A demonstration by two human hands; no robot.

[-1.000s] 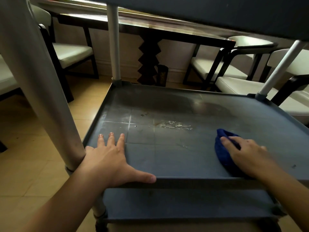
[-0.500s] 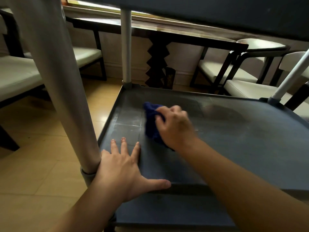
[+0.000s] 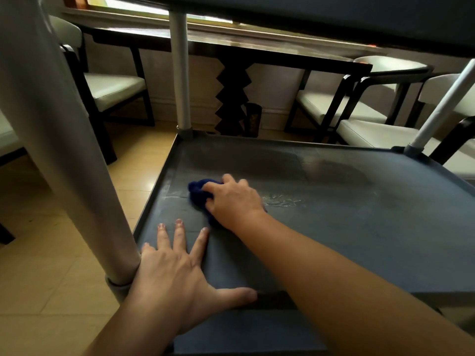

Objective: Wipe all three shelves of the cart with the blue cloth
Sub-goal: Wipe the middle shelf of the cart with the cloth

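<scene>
The grey cart's middle shelf (image 3: 359,227) fills the view, under the dark top shelf (image 3: 334,14). My right hand (image 3: 234,201) presses a bunched blue cloth (image 3: 199,192) onto the shelf's left part. My left hand (image 3: 174,276) lies flat with fingers spread on the near left corner, its thumb along the front rim, beside the grey post (image 3: 64,150). A whitish smear (image 3: 282,201) shows just right of my right hand. A strip of the bottom shelf (image 3: 244,332) shows below the front rim.
Two more grey posts (image 3: 180,73) (image 3: 442,106) rise at the far corners. Behind the cart stands a dark table (image 3: 257,47) with a zigzag pedestal (image 3: 231,98). White-cushioned chairs (image 3: 113,91) (image 3: 372,124) sit left and right on a tan tiled floor (image 3: 51,253).
My right hand swept the cloth from the near right of the shelf to the left part. My left hand stayed on the near left corner.
</scene>
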